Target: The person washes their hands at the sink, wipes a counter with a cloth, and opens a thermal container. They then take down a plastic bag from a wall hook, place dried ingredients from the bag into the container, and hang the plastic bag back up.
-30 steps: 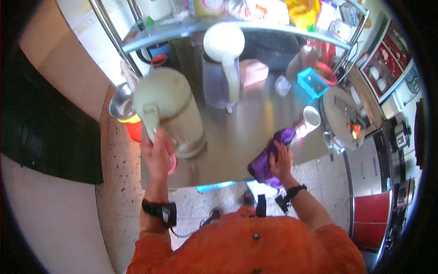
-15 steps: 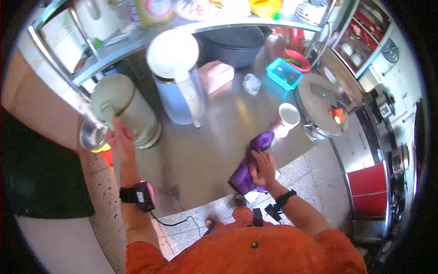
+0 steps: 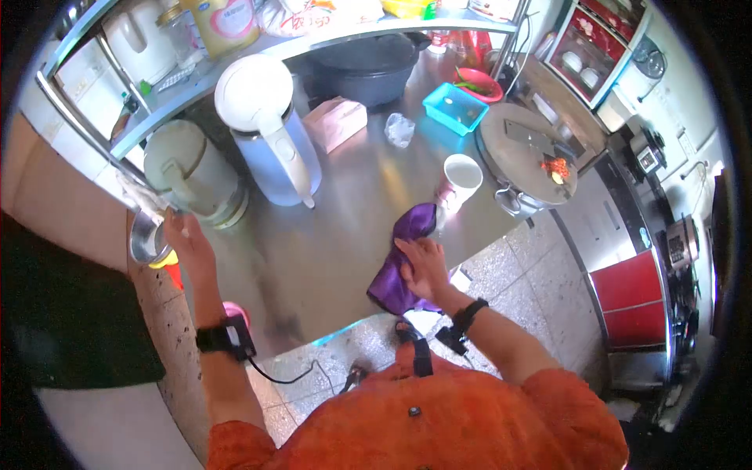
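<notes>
Right hand: my right hand lies over the purple cloth, fingers fairly straight; whether they pinch any fabric, I cannot tell.
Pressing well: I would spread even weight through palm and fingers, so the cloth moves as one piece, and hold its far end clear of the cup.
Purple cloth: shiny, creased and bunched lengthwise, it sits on the bench near the front edge, its far end just beside the white cup.
Left hand: my left hand has bent fingers close to the handle of the greenish jug; I can't make out a firm grip.
Jug side: a tall white-lidded kettle stands beside the jug, so I'd judge a sideways swing risky.
Farther out: a pink box and a teal basket.
</notes>
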Tool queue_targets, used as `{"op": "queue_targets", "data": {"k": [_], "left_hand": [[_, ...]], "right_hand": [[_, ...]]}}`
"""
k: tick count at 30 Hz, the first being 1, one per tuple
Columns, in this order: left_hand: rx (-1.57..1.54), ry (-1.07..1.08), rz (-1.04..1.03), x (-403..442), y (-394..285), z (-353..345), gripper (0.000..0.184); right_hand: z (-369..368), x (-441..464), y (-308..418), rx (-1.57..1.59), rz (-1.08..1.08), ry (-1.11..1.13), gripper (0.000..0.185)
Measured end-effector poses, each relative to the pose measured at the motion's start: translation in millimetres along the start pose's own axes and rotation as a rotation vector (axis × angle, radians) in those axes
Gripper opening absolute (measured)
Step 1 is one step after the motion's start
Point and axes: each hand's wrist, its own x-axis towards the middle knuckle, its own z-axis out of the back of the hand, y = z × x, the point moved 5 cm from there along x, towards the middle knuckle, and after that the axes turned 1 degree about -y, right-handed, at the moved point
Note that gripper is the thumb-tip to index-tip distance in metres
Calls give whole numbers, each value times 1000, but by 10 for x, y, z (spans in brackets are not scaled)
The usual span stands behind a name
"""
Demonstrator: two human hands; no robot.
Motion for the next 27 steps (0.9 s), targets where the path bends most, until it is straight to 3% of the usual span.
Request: {"op": "queue_targets", "data": {"k": [2, 4, 7, 9, 10, 12, 18, 20, 22, 24, 26, 27], "left_hand": [[124, 227, 120, -609, -299, 614, 45], [72, 238, 234, -1026, -455, 968, 34], [95, 305, 320, -1596, -473, 1313, 36], [-54, 290, 615, -1833, -443, 1420, 35], [-47, 287, 632, -1867, -470, 1447, 35], [-98, 203, 645, -1890, -527, 1548, 35], [-194, 237, 751, -2085, -396, 1503, 33], [-83, 282, 640, -2031, -362, 1499, 31], [346, 333, 318, -1869, -287, 1567, 35], [400, 320, 343, -1711, -73, 1491, 40], [649, 290, 47, -1564, 92, 1324, 56], [718, 363, 63, -1513, 118, 1221, 64]], "right_hand": [[-111, 294, 103, -147, 46, 107, 52], [-264, 582, 166, -259, 52, 181, 56], [-652, 1062, 72, -281, 99, 165, 58], [-779, 1308, 85, -278, 121, 138, 60], [-834, 1384, 96, -271, 73, 174, 61], [-831, 1287, 137, -269, 21, 230, 61], [-521, 317, 687, -162, 287, 310, 59], [-395, 79, 837, -134, 302, 319, 58], [-342, -179, 949, -78, 315, 409, 58], [-364, -275, 960, -26, 280, 407, 58], [-382, -176, 961, 32, 259, 408, 59], [-355, 9, 902, 5, 162, 330, 57]]}}
